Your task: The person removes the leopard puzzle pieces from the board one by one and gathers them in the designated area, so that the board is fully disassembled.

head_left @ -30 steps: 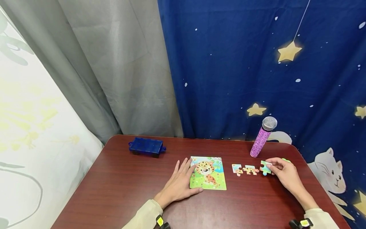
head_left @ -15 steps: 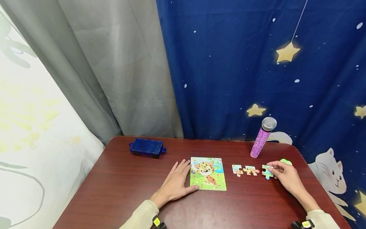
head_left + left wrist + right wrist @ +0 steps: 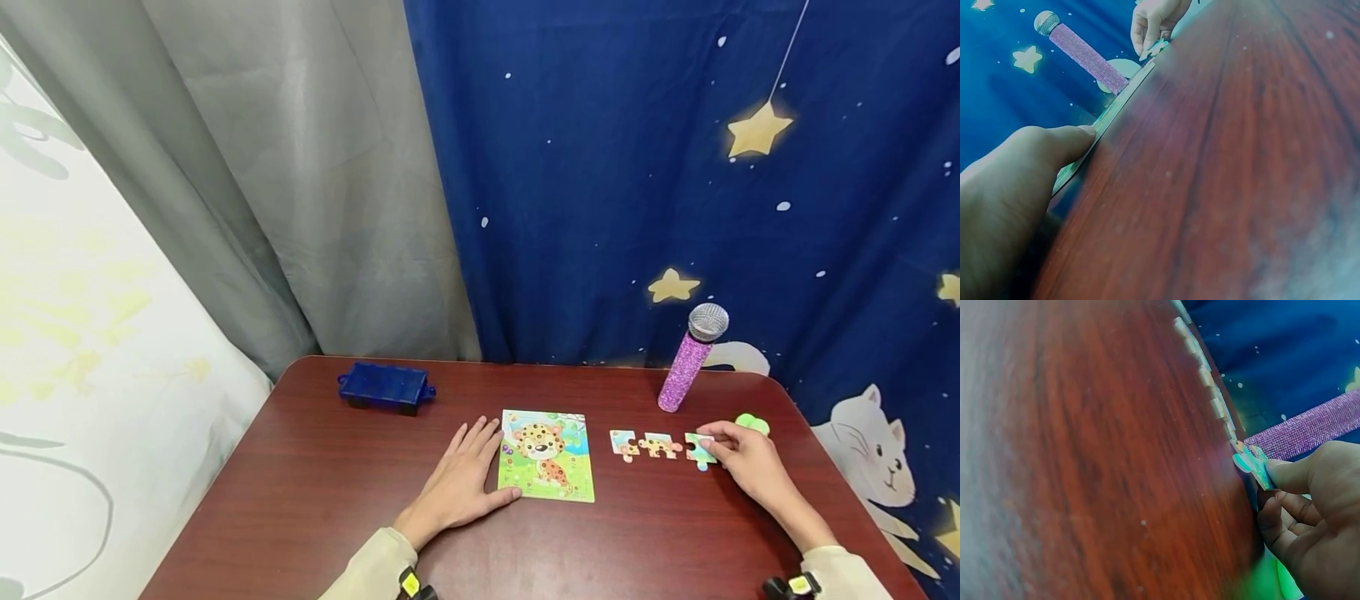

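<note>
My right hand [image 3: 752, 463] pinches a jigsaw puzzle piece [image 3: 698, 448] between thumb and fingers; in the right wrist view the piece [image 3: 1252, 464] tilts up off the table. Left of it, two more puzzle pieces lie in a row, a spotted middle piece [image 3: 657, 447] and a corner piece [image 3: 622, 444]. A square leopard picture board [image 3: 551, 483] lies flat at mid-table. My left hand [image 3: 454, 490] rests on the table at the board's left side with fingers spread, its thumb at the lower left corner. The left wrist view shows that thumb [image 3: 1066, 145] touching the board's edge.
A purple glitter microphone [image 3: 684, 367] stands upright behind the pieces. A green object [image 3: 752, 423] sits partly behind my right hand. A blue toy wagon [image 3: 385, 385] stands at the back left of the brown table [image 3: 315, 492]. Curtains hang behind it.
My left hand has drawn slightly left, its fingers and thumb coming off the board's face. My right hand has shifted the pinched puzzle piece slightly right and down.
</note>
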Tool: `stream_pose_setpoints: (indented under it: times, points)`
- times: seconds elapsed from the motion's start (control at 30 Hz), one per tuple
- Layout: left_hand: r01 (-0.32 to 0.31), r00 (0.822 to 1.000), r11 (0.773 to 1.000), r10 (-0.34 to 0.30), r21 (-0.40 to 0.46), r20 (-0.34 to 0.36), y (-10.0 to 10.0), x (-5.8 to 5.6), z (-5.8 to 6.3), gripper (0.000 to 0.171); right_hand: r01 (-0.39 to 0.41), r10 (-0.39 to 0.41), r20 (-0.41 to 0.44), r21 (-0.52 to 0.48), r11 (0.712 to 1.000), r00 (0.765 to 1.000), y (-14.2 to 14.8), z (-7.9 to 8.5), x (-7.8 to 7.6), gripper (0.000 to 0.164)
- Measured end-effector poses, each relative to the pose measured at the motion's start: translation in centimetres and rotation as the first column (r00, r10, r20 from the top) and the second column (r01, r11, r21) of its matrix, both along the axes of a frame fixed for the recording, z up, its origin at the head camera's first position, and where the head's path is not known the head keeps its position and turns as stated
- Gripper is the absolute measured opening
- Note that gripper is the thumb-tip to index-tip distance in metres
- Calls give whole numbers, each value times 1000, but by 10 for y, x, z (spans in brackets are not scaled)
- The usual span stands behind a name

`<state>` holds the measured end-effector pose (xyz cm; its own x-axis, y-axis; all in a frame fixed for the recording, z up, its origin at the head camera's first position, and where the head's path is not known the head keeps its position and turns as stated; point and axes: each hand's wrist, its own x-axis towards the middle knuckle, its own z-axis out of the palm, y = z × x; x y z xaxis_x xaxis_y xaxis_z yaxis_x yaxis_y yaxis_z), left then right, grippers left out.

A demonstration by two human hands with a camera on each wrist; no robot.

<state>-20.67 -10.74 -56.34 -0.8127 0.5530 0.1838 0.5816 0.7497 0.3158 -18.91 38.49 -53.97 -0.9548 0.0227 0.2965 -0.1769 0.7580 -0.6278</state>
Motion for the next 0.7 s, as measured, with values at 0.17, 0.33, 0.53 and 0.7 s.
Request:
stream_pose_setpoints:
  times: [0.17,0.33,0.53,0.7]
  points:
    - [-2,1000,1000,2,2,-11,0,1,1,102,-13,17,-48,91,996,999,-3,1,-4,12]
    - [0,1000,1000,0,0,-22,1,1,1,101,-30,46,-99,153,988,994,-6,1,-5,13]
    - [6,999,1000,-6,-2,-32,1,0,1,101,-46,86,-185,212,976,979,-8,0,-5,16]
    - [2,1000,1000,-2,-2,-26,0,0,1,102,-66,114,-205,225,972,972,-9,-2,-6,20]
